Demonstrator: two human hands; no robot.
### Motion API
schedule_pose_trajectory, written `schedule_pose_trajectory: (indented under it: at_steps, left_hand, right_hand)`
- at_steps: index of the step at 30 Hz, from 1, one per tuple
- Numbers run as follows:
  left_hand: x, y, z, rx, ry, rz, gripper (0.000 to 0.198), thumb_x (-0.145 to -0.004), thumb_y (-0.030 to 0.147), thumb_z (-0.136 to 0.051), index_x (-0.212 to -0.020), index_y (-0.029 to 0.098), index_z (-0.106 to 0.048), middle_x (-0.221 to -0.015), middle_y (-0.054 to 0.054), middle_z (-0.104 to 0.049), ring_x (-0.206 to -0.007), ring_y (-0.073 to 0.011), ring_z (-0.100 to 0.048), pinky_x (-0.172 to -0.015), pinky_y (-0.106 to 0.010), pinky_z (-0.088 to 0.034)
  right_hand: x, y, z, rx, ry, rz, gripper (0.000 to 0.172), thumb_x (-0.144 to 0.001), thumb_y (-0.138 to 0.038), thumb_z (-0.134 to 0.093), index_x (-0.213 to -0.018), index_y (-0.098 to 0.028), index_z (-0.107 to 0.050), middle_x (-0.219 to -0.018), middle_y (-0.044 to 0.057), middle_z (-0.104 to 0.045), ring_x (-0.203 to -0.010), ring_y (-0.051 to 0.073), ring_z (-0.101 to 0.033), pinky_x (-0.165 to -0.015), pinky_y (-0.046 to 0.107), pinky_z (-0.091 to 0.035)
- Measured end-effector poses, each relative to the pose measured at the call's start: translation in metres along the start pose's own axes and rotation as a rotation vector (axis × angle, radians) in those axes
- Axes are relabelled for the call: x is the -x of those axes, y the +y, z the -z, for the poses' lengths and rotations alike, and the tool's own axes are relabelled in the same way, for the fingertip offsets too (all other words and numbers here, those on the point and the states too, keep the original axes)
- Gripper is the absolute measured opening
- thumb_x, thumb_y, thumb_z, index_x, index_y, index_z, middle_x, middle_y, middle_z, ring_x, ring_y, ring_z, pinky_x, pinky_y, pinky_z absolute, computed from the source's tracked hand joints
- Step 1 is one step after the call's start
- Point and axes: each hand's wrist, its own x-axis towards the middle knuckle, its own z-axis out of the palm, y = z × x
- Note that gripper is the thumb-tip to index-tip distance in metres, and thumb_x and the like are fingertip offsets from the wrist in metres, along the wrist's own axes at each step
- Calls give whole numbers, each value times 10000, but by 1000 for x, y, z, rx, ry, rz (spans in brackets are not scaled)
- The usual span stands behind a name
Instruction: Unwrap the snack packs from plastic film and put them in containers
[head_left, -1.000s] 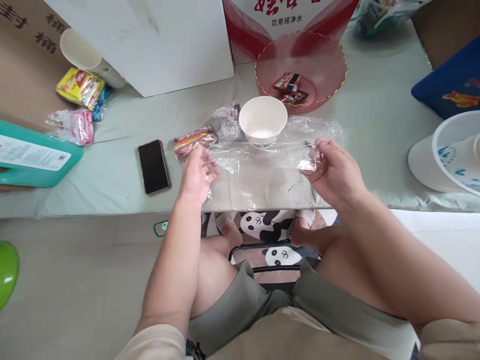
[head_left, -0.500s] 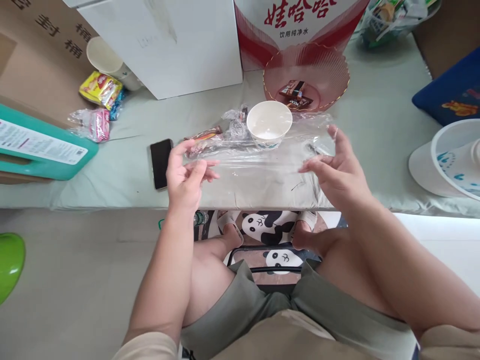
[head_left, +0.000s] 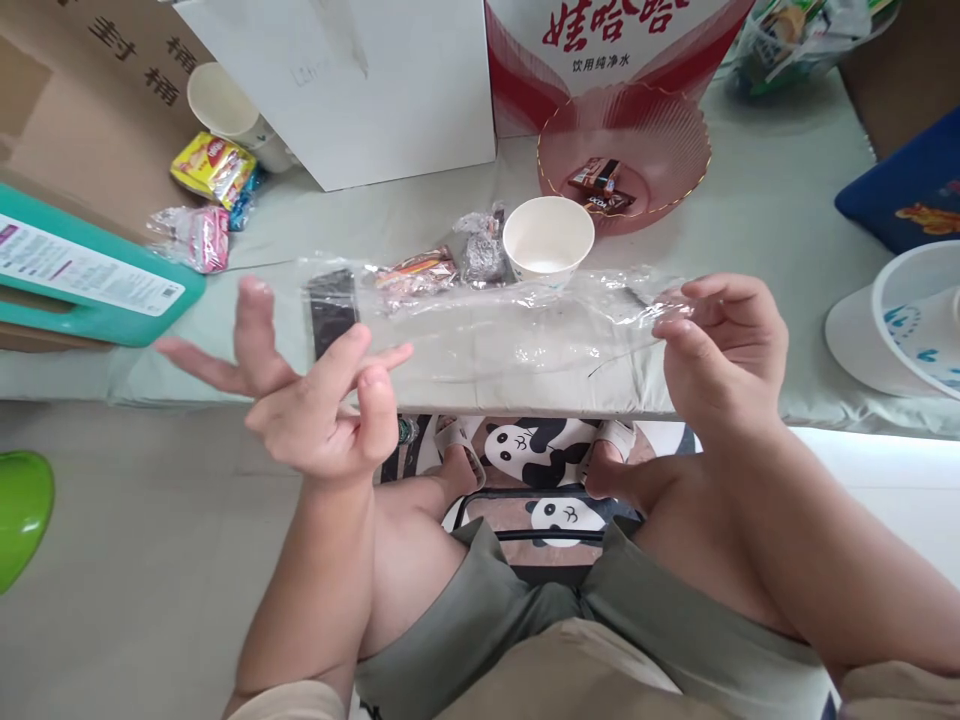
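Note:
A long clear plastic bag is stretched crosswise between my hands, above the front of the table. My left hand holds its left part near the thumb; two of the other fingers are spread out to the left. My right hand pinches the bag's gathered right end between thumb and fingers. Through the film's left end shows a black phone lying on the table. Just behind the bag stand a white paper cup, a crumpled silvery wrapper and a brown and orange snack packet.
A pink ribbed bowl holds small brown packets. Behind it are a red and white carton and a white box. At left are a teal jug, small snack packs and a cup; at right, a white bucket.
My hands have moved farther apart, drawing the bag out wider, with its left end now over the phone. My left hand has turned and spread two fingers.

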Motion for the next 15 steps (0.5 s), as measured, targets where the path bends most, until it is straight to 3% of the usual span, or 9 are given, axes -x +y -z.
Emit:
schedule_pose_trajectory:
  at_steps: [3, 5, 7, 9, 11, 13, 15]
  left_hand:
    - [-6, 1, 4, -65, 25, -66, 282, -906, 340, -612, -1164, 408, -704, -1442, 77, -652, -1534, -314, -439, -1301, -672, 205]
    - [-4, 0, 2, -26, 24, -47, 377, -918, 370, -602, -1284, 428, -669, -1408, 58, -666, -1494, -308, -496, -1323, -657, 168]
    - [0, -2, -3, 68, -12, 39, 409, -931, 424, -590, -1334, 404, -653, -1268, 19, -712, -1424, -299, -574, -1359, -640, 41]
    - [5, -2, -11, 189, -70, 206, 376, -924, 508, -610, -1263, 365, -687, -1151, -15, -718, -1371, -299, -621, -1352, -607, -195]
    - [9, -3, -21, 320, -65, 334, 400, -887, 565, -665, -1228, 357, -687, -1165, -28, -698, -1297, -305, -670, -1236, -574, -438]
    - [12, -7, -30, 448, -24, 316, 508, -857, 559, -710, -1331, 394, -629, -1258, -13, -672, -1164, -276, -727, -1036, -519, -610]
    - [14, -14, -37, 544, -4, 268, 579, -862, 534, -711, -1413, 445, -555, -1346, 16, -648, -1027, -217, -743, -888, -447, -666]
  right_hand:
    - [-1, 3, 2, 119, 49, 49, 162, -802, -329, -818, -926, -274, -730, -882, 10, -682, -1005, 203, -664, -921, 392, -533]
    - [-2, 5, 3, 177, 75, 90, 138, -802, -339, -808, -876, -267, -715, -838, 9, -673, -1208, 252, -640, -1102, 479, -472]
    - [-3, 5, 3, 175, 85, 115, 135, -794, -321, -816, -849, -263, -706, -786, -4, -662, -1284, 269, -625, -1209, 538, -387]
    - [-5, 4, 1, 115, 75, 113, 141, -789, -294, -824, -857, -260, -706, -750, -19, -662, -1239, 255, -662, -1245, 548, -359]
    - [-6, 3, -1, 23, 56, 94, 146, -793, -284, -824, -875, -257, -707, -703, -40, -655, -1050, 214, -724, -1237, 529, -393]
    - [-9, 2, -3, -69, 52, 77, 157, -792, -296, -828, -888, -254, -712, -674, -54, -647, -810, 165, -712, -1156, 479, -492]
    - [-11, 3, -4, -126, 64, 60, 202, -771, -337, -844, -902, -252, -716, -708, -44, -665, -689, 140, -663, -958, 403, -600]
